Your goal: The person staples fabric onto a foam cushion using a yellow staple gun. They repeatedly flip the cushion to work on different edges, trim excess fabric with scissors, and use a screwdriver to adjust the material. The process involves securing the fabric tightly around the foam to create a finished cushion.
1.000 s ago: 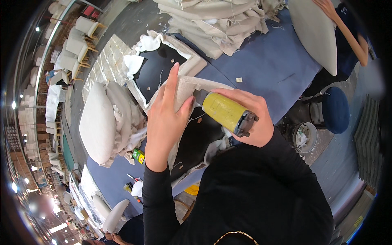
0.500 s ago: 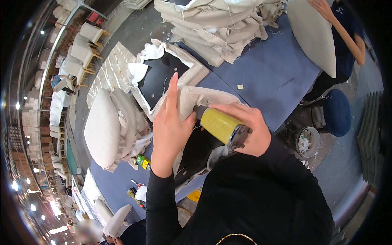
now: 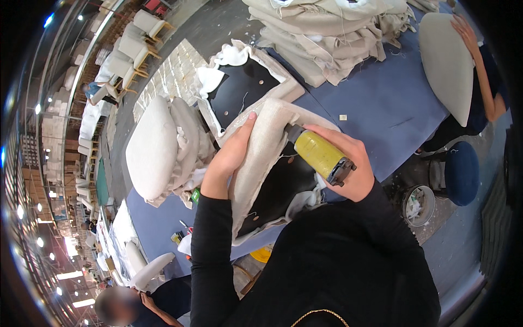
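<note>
- Along the left edge of the beige panel (image 3: 258,155), the left hand (image 3: 231,154) rests, likely steadying it; grip unclear.
- Near the panel's far corner, the right hand (image 3: 357,163) wraps a yellow tool (image 3: 318,151), apparently aiming its nose.
- Beneath the panel, the blue table (image 3: 381,128) gives support.

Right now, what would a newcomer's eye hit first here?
Probably the bright yellow tool in the right hand, its nose at the beige cloth edge of a black-bottomed pad, with the left hand against the pad's outer side. Next, the big heap of beige cloth at the far end of the blue table, then the round blue stool off to the right.
</note>
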The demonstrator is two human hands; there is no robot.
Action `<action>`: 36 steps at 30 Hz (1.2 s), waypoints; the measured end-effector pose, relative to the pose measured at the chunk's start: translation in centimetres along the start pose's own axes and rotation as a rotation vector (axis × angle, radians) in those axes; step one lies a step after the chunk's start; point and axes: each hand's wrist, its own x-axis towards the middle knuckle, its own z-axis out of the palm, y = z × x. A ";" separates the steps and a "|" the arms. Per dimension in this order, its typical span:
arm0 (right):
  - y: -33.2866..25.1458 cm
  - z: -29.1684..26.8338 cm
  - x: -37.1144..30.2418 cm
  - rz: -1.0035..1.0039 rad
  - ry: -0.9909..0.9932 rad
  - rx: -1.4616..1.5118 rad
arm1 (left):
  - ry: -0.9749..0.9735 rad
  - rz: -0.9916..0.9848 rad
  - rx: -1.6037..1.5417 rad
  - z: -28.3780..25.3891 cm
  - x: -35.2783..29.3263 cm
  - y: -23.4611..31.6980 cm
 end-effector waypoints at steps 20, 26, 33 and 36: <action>1.2 0.6 0.0 -0.011 0.017 0.077 | 0.273 0.576 0.645 4.3 -3.9 3.5; 1.0 0.9 -0.3 0.053 -0.055 0.048 | 0.257 0.563 0.628 4.2 -4.2 3.4; 0.6 1.7 -0.5 0.083 -0.126 0.068 | 0.256 0.568 0.648 3.8 -3.9 3.2; 0.7 2.4 -0.6 0.024 -0.099 0.046 | 0.263 0.571 0.648 4.0 -4.1 3.3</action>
